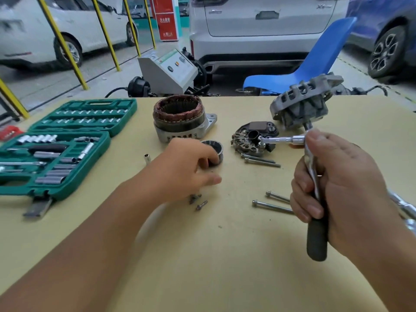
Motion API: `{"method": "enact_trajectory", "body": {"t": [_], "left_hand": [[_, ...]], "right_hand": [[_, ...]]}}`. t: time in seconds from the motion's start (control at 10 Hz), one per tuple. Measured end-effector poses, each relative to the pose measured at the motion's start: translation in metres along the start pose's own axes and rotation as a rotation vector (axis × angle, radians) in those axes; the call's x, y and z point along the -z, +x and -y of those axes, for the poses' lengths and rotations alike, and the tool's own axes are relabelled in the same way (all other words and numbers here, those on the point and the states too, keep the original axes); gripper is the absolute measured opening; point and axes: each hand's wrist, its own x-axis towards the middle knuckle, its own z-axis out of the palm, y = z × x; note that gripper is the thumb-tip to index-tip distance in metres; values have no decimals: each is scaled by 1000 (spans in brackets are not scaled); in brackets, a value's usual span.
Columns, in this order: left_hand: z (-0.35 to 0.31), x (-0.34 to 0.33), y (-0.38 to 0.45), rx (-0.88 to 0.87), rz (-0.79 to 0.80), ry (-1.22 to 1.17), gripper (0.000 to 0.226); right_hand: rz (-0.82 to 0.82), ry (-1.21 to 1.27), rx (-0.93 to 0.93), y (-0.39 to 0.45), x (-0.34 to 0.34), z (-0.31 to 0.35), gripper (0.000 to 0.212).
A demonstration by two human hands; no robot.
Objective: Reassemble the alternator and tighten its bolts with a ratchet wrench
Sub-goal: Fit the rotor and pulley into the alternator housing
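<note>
Your left hand [186,167] reached, fingers loose, for the pulley [213,152] at twelve o'clock; your right hand [337,183] clenched the ratchet wrench [316,212]. Assembly was barely begun; grasp the pulley next.

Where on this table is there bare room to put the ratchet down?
Bare tan tabletop lies near you, between your forearms, below the short dark screws. It's crowded around the long silver bolts and black rectifier plate.

blue chair [315,61]; grey machine [168,73]; parked cars [265,25]
</note>
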Motion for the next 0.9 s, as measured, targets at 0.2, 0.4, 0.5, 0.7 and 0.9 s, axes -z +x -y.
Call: {"method": "enact_trajectory", "body": {"t": [0.2,0.4,0.5,0.7,0.9], "left_hand": [[38,46,-32,133,-109,76,21],[77,92,-59,433,90,-217,53],[79,82,-56,444,219,-246,41],[74,63,-45,401,220,-154,12],[45,47,-42,201,-137,-890,8]], "right_hand": [[26,0,-30,2,4,1,29],[123,-136,-198,-3,-2,10,69],[125,-170,-319,1,4,15,69],[88,-1,-187,0,-3,-1,75],[122,-137,-166,-4,-3,4,69]]}}
